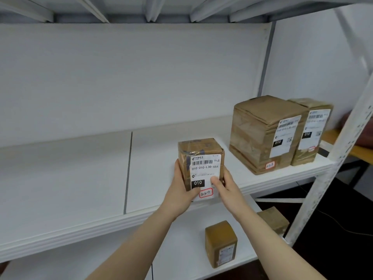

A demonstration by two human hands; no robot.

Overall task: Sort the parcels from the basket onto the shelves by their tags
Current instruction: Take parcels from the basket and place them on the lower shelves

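Brown taped cardboard parcel (201,147) upright between gripping fingers of left hand (180,191) and right hand (228,188), white label (204,171) facing person.

A wooden table (330,137), perhaps, right; a black cable (343,227) below.

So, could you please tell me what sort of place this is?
Probably a parcel storeroom: white metal shelving, taped cardboard parcels with postal barcode labels, and a handwritten 3-2-7 tag on the held parcel.
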